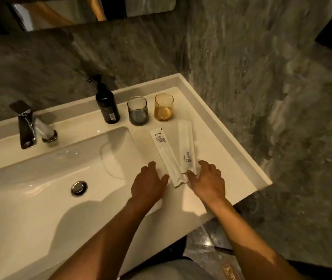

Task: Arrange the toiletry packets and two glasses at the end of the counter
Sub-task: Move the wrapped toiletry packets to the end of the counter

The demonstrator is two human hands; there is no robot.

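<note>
- Two toiletry packets (173, 154) lie side by side on the bench (217, 150), near ends overlapping.
- Left hand (149, 184) and right hand (207, 180), fingers spread, flank them.
- Grey glass (137, 111) and amber glass (163, 107) stand behind.

single head cam, wide-angle, looks steeply down and forward over counter (211, 126) end, close to basin (39, 199).

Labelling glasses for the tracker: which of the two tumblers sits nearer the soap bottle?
The smoky grey glass tumbler stands right beside the black pump soap bottle. The amber glass tumbler is farther, toward the counter's end.
</note>
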